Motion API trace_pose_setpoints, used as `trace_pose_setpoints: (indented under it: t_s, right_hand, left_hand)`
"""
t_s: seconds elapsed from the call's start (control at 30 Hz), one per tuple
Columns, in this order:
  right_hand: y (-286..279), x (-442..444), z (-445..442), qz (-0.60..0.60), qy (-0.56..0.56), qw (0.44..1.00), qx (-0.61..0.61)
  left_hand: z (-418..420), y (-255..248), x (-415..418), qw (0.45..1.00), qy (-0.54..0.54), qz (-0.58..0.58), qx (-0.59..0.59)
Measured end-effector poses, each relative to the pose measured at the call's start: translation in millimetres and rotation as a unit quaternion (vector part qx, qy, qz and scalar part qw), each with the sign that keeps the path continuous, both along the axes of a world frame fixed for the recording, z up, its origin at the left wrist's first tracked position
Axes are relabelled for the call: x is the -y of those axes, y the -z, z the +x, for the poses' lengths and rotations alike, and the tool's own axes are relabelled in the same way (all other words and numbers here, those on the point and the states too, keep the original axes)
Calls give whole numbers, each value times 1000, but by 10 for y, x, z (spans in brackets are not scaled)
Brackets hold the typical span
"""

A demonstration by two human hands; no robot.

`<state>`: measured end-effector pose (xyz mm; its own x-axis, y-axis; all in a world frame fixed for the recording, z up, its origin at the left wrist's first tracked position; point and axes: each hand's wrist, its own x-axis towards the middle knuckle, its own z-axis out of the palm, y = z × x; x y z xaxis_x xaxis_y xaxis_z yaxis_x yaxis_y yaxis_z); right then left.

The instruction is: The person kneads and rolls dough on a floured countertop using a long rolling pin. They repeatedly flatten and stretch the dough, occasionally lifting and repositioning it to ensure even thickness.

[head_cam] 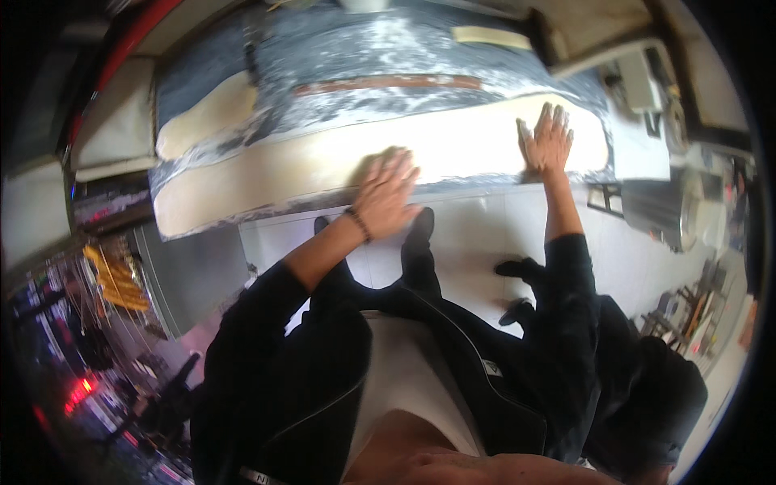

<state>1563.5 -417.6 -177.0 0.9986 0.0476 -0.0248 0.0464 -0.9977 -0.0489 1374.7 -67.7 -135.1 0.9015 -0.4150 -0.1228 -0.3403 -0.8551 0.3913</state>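
A long, flat sheet of dough (291, 163) lies along the near edge of a floured dark worktop (424, 60). My left hand (388, 191), with a beaded bracelet on its wrist, is spread over the dough's near edge around its middle; whether it touches is unclear. Flour whitens the fingers of my right hand (548, 142), which rests palm down near the dough's right end. Neither hand holds anything. Behind the sheet lies a thin reddish-brown wooden stick (388, 83). A shorter piece of dough (209, 115) is at the back left, and a pale strip (491, 37) lies at the back right.
A machine (642, 85) stands beyond the worktop's right end, with a large metal pot (658, 206) below it. Pale containers (115, 121) adjoin the left end. Another person in dark clothing (648, 400) is close behind me on the right.
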Motion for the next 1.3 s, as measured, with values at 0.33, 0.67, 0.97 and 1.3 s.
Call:
trace_pose_setpoints:
  t_s: [0.33, 0.67, 0.97, 1.3]
  right_hand:
    - [-61, -3698, -1563, 4, -296, 955, 6]
    - [-199, -7584, -2761, 99, -542, 830, -89]
    - [-35, -8467, -3090, 190, -552, 797, -150]
    - [160, -5257, -2031, -50, -205, 974, 88]
  left_hand:
    - [-312, 295, -2263, 996, -55, 14, 64]
    - [-1960, 346, -6086, 915, -363, 172, 34]
    - [-2302, 680, -6996, 894, -386, 211, 83]
    - [-1757, 419, -5081, 979, -152, -64, 122]
